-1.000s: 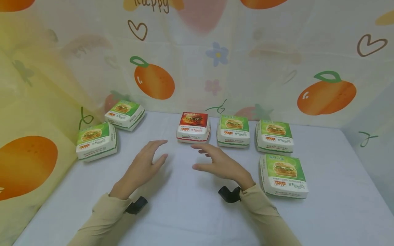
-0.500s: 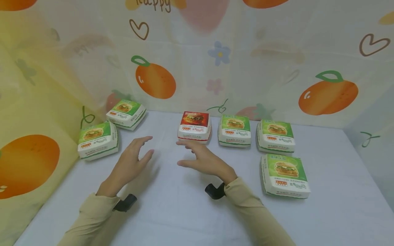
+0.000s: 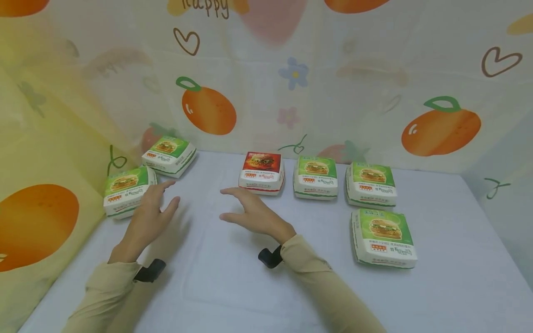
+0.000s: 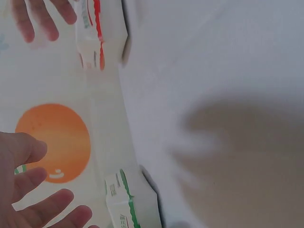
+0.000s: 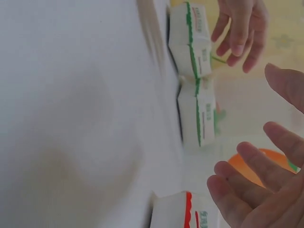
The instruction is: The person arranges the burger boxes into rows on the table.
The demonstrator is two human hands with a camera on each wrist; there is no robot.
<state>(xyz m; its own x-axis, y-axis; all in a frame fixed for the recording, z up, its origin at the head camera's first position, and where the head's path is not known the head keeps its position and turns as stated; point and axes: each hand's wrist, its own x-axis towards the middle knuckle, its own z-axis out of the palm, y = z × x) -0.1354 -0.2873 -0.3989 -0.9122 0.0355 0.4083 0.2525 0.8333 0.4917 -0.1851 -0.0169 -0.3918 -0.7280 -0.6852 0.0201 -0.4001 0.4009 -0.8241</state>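
Both hands hover spread and empty above the white tabletop, the left hand nearest the green-lidded white cardboard burger box by the wall, the right hand short of the red-lidded box.

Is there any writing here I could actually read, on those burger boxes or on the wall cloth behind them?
"happy" (only its lower part shows, cut off by the picture's top edge): on the backdrop cloth.
Print on the red burger box: too small to read.
Print on the green burger boxes, such as the nearest one: too small and blurred to read.
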